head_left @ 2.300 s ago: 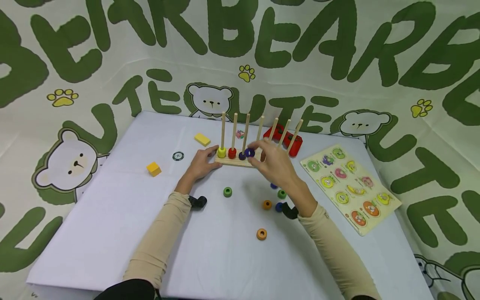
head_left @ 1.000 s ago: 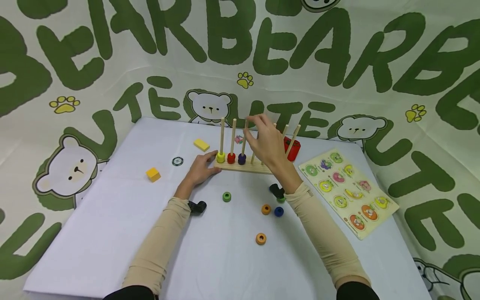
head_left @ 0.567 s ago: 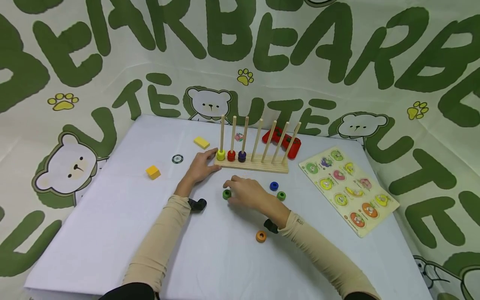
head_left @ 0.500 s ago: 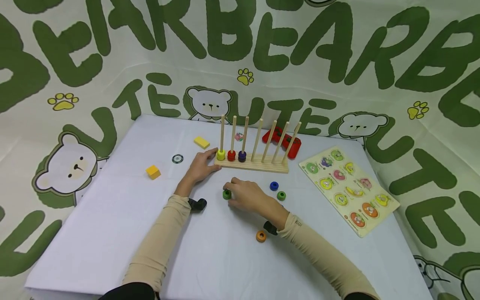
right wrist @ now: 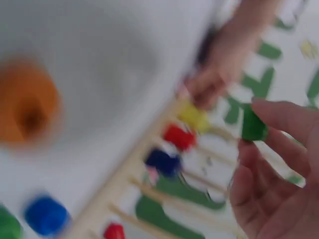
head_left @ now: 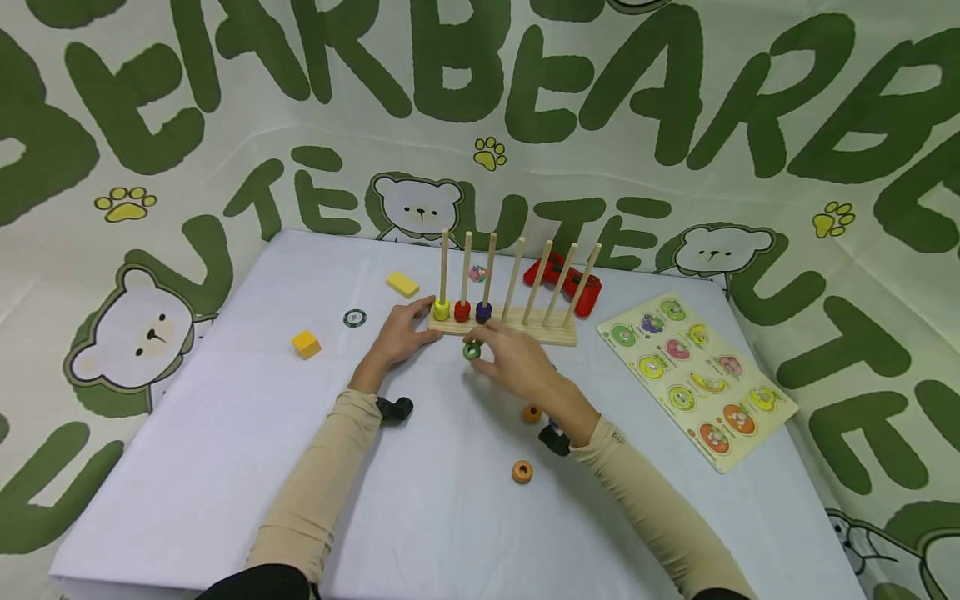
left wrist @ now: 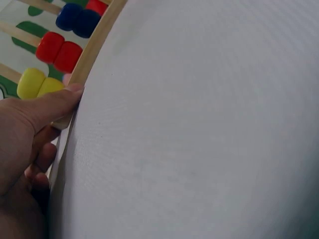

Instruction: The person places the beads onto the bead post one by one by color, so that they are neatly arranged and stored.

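A wooden peg rack (head_left: 551, 334) with several upright pegs stands toward the back of the table. Yellow beads (head_left: 442, 311), red beads (head_left: 462, 312) and dark blue beads (head_left: 483, 313) sit in pairs at the bottom of its three leftmost pegs; the other pegs are bare. My left hand (head_left: 400, 335) grips the rack's left end, thumb on the front edge in the left wrist view. Just in front of the rack, my right hand (head_left: 521, 362) pinches a green bead (head_left: 471, 351) between thumb and fingers, its hole showing in the head view.
Two orange beads (head_left: 522, 472) lie nearer me; a blue bead (right wrist: 46, 215) and another green bead (right wrist: 8, 224) show in the right wrist view. A fruit puzzle board (head_left: 701, 379) lies right. Behind the rack is a red controller-shaped object (head_left: 588, 298). Yellow blocks (head_left: 306, 344) lie left.
My right hand put a dark blue bead on the third peg, came down to the green bead on the table, and has lifted it toward the rack. The left hand stays put.
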### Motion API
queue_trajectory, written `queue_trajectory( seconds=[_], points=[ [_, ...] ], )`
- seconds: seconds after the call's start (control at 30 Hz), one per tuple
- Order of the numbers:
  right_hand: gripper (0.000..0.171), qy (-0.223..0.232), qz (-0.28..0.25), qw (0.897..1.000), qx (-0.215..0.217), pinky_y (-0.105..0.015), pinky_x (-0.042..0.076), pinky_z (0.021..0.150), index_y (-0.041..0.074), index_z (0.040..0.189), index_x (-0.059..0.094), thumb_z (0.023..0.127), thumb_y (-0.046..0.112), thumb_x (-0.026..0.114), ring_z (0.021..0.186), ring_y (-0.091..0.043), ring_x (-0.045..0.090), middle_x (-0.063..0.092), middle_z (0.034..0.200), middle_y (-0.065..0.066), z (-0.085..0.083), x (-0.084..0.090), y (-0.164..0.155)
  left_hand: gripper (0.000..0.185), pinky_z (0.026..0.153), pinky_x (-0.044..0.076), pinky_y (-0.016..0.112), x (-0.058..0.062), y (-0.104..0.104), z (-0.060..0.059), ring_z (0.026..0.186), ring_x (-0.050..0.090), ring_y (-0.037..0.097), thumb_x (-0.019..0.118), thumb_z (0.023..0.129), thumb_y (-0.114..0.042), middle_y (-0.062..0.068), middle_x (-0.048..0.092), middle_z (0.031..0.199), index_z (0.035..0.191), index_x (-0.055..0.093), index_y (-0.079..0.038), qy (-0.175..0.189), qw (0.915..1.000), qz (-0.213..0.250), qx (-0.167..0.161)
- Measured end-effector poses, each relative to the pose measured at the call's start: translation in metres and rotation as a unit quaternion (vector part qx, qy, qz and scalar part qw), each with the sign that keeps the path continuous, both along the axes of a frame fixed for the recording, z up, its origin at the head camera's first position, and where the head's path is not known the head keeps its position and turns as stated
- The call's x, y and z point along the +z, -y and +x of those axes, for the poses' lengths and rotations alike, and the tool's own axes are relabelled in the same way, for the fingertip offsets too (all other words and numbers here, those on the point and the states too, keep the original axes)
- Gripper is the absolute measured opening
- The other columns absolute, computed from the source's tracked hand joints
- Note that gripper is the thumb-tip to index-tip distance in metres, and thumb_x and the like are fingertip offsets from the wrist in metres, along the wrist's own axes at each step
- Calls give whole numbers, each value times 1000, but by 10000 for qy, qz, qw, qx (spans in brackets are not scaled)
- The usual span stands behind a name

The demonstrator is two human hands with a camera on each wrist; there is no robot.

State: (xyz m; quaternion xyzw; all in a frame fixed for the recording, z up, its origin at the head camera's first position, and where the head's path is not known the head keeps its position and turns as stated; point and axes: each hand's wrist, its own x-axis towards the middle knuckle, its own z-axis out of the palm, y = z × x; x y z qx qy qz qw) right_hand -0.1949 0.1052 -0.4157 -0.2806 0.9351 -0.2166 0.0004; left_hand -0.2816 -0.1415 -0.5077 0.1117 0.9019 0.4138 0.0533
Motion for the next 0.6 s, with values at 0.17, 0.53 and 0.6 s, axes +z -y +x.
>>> queue_trajectory(
  seconds=[0.17, 0.53, 0.6],
  points=[
    [34, -1067, -1177, 9849, -683, -32, 51, 61, 6, 130, 73, 97, 14, 80, 75, -22, 62, 71, 117, -11, -23, 39, -23, 76, 126, 31, 60, 1, -1, 1, 146, 43, 45, 80, 97, -20, 28, 56, 152, 163, 44, -8, 0, 10000, 33, 4],
    [32, -2202, -1901, 9476, -1321, -34, 41, 54, 4, 129, 73, 98, 10, 78, 68, -24, 57, 67, 119, -15, -54, 70, -38, 76, 127, 28, 61, -1, 0, 3, 149, 41, 46, 80, 97, -18, 29, 53, 155, 163, 44, -5, -75, 9999, 84, -39],
    [32, -2118, -1839, 9494, -1417, -34, 42, 55, 5, 130, 73, 99, 11, 76, 69, -24, 59, 67, 120, -14, -57, 70, -38, 76, 127, 28, 61, -2, 0, 2, 149, 41, 47, 80, 97, -18, 30, 53, 154, 162, 44, -5, -103, 9999, 88, -61]
  ],
)
